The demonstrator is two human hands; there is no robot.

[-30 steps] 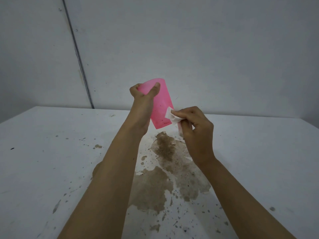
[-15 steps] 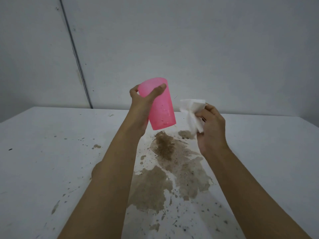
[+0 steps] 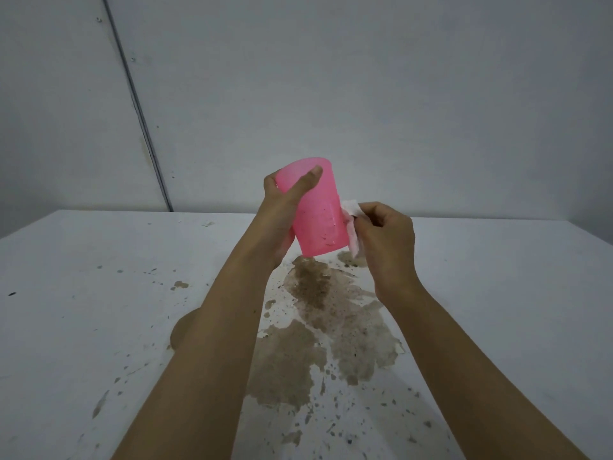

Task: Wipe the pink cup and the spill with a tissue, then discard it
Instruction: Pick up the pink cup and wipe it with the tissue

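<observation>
Above the middle of the white surface (image 3: pixel 99 293), in the head view, one pink cup (image 3: pixel 320 214) is held in the air, slightly tilted and well clear of the top. It is gripped by the left hand (image 3: pixel 282 210): the thumb is laid across the near wall close to the upper end, and the fingers are wrapped round the far side. Dark specks are seen on the lower part of the cup's wall. One white tissue (image 3: pixel 352 207) is pinched in the curled fingers of the right hand (image 3: pixel 388 234) and is held against the cup's right side; part of it is hidden by those fingers. Beneath the cup and between the two forearms, one large brown spill (image 3: pixel 318 313) is spread over the surface, and its left part is covered by the left forearm. Many small brown spatters are scattered around it, and a separate small blot (image 3: pixel 179 285) is seen well to the left. Behind the surface a plain grey wall (image 3: pixel 365 78) is seen, crossed at the left by one thin slanted metal strip (image 3: pixel 136 101).
</observation>
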